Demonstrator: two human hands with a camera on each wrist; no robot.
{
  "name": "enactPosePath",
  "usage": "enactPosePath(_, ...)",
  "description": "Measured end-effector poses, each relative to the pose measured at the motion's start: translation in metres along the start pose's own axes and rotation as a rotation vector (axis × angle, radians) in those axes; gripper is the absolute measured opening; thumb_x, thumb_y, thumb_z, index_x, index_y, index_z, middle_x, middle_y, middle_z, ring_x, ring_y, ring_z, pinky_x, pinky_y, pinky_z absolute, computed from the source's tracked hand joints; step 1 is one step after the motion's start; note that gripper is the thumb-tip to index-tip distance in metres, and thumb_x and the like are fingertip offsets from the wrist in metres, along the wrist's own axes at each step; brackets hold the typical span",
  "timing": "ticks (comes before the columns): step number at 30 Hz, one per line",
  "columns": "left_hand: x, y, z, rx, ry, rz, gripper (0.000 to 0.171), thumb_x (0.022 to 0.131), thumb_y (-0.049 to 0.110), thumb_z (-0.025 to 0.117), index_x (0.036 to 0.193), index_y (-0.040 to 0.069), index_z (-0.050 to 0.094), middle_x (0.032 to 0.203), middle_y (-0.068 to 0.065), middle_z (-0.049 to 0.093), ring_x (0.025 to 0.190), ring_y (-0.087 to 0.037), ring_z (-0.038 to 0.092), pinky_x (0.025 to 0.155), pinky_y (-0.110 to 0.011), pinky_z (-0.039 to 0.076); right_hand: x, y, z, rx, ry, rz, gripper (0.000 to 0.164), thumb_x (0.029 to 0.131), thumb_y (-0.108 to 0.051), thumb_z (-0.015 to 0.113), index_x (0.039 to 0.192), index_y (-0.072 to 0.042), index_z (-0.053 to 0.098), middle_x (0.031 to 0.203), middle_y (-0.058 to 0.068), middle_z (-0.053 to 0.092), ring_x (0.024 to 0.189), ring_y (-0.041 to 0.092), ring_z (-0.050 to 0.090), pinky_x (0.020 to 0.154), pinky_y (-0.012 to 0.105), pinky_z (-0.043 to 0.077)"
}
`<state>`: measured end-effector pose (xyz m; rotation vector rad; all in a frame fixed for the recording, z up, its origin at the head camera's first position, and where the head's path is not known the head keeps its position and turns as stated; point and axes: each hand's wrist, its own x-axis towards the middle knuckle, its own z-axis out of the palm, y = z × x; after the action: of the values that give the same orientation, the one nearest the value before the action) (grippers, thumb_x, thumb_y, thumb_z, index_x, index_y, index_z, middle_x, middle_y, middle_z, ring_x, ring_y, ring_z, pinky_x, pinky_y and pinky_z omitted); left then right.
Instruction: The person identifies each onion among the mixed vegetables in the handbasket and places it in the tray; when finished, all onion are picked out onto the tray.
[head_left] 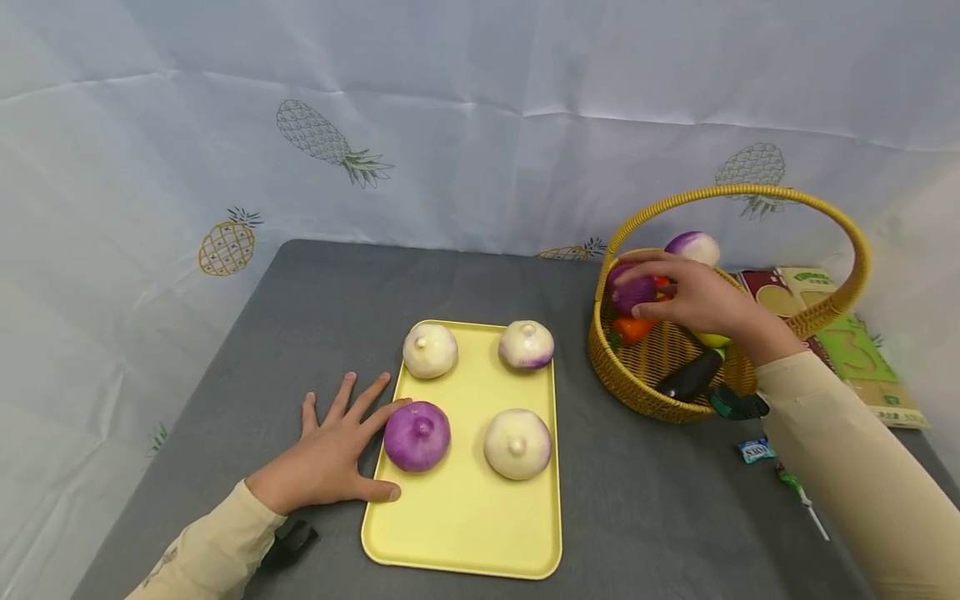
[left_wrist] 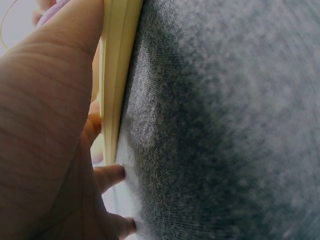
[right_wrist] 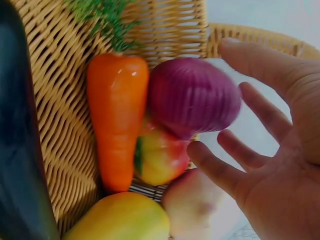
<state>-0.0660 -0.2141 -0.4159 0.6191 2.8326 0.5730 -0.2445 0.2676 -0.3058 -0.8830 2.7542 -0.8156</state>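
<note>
My left hand (head_left: 330, 458) lies spread beside the yellow tray (head_left: 461, 533), thumb and index finger at its left rim. On the tray sit a purple onion (head_left: 417, 436) and three whitish, turnip-like vegetables: back left (head_left: 430, 350), back right (head_left: 527, 345) and front right (head_left: 517, 444). At the right, my right hand (head_left: 693, 300) reaches into the wicker basket (head_left: 637, 387) under its hoop handle. In the right wrist view its fingers are spread around one side of another purple onion (right_wrist: 195, 95), with a gap between. An orange carrot (right_wrist: 117, 115) lies against that onion.
The basket also holds a dark eggplant (head_left: 690, 377), a yellow-green fruit (right_wrist: 122, 217), a red-yellow fruit (right_wrist: 162, 155) and a purple-white turnip (head_left: 693, 247). Right of it lie flat printed packages (head_left: 862, 350), a small blue wrapper (head_left: 756, 450) and a lollipop (head_left: 802, 492).
</note>
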Motion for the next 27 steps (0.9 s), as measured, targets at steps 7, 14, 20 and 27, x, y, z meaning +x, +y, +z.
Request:
enactPosePath(7, 0.0, 0.001, 0.0, 0.005, 0.007, 0.005, 0.105, 0.07, 0.079, 0.074, 0.156, 0.032, 0.039, 0.167, -0.011, 0.016, 0.148, -0.056, 0.002, 0.093, -0.088, -0.001, 0.003, 0.008, 0.001, -0.044, 0.009, 0.016, 0.039, 0.09, -0.003, 0.076, 0.127, -0.012, 0.07, 0.15, 0.008, 0.049, 0.122, 0.033, 0.056, 0.092, 0.052, 0.049)
enactPosePath(14, -0.002, 0.001, -0.004, -0.009, 0.006, 0.012, 0.103, 0.072, 0.078, 0.073, 0.157, 0.032, 0.039, 0.167, -0.012, 0.015, 0.148, -0.056, 0.0, 0.093, -0.087, -0.002, 0.004, 0.004, 0.003, -0.056, 0.019, 0.01, 0.038, 0.089, -0.008, 0.079, 0.126, -0.011, 0.07, 0.145, 0.014, 0.051, 0.119, 0.037, 0.057, 0.091, 0.057, 0.049)
enactPosePath(20, -0.003, 0.0, -0.005, -0.018, 0.005, 0.022, 0.103, 0.073, 0.079, 0.071, 0.157, 0.031, 0.038, 0.167, -0.012, 0.015, 0.147, -0.057, 0.001, 0.093, -0.087, -0.001, 0.017, 0.004, 0.011, -0.082, -0.036, -0.03, 0.038, 0.085, -0.007, 0.082, 0.122, -0.01, 0.07, 0.136, 0.016, 0.055, 0.123, 0.037, 0.052, 0.096, 0.06, 0.047)
enactPosePath(27, -0.003, 0.001, -0.003, -0.011, 0.004, 0.013, 0.104, 0.071, 0.079, 0.072, 0.157, 0.031, 0.039, 0.167, -0.012, 0.016, 0.148, -0.056, 0.001, 0.093, -0.087, -0.002, 0.008, 0.005, 0.01, -0.099, -0.013, -0.008, 0.037, 0.086, -0.011, 0.082, 0.122, -0.013, 0.071, 0.134, 0.014, 0.057, 0.116, 0.035, 0.057, 0.092, 0.058, 0.049)
